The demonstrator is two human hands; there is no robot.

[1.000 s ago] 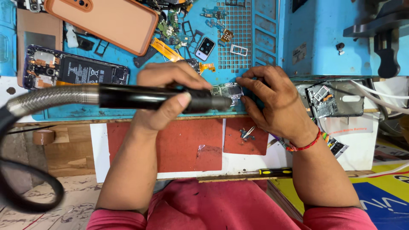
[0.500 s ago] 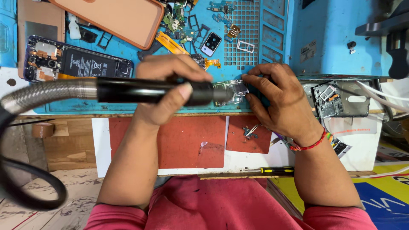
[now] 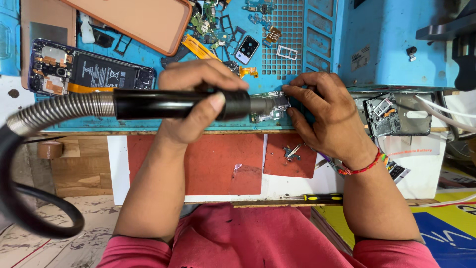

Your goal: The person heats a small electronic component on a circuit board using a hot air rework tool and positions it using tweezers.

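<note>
Two hands work near the front edge of the blue mat [image 3: 148, 59]. The left hand [image 3: 196, 101] wraps its fingers tightly around a black hot-air wand [image 3: 173, 104], whose nozzle points at a small circuit board [image 3: 270, 106]. The right hand [image 3: 327, 116] pinches that board's right end with its fingertips. An opened phone [image 3: 89, 72] lies toward the mat's left edge.
</note>
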